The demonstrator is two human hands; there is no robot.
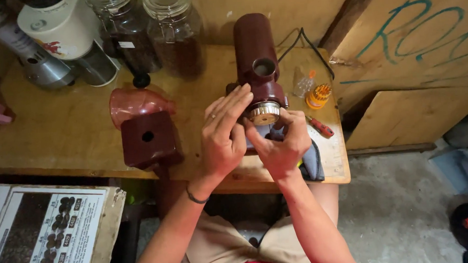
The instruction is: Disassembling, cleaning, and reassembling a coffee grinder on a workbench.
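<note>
I see both hands on the glossy maroon grinder [256,57] lying on the worn wooden table [76,128]. My left hand [222,137] rests flat-fingered against its ribbed metal ring [263,112], at the grinder's near end; my right hand [283,142] pinches that ring from below. A smooth maroon box lid [150,139] sits left of the grinder.

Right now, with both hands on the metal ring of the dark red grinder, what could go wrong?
The grinder lies on its side; twisting the ring could roll it into the screwdriver bit holder near the table edge. The left hand and right hand crowd the ring, so fingers might get pinched.
</note>
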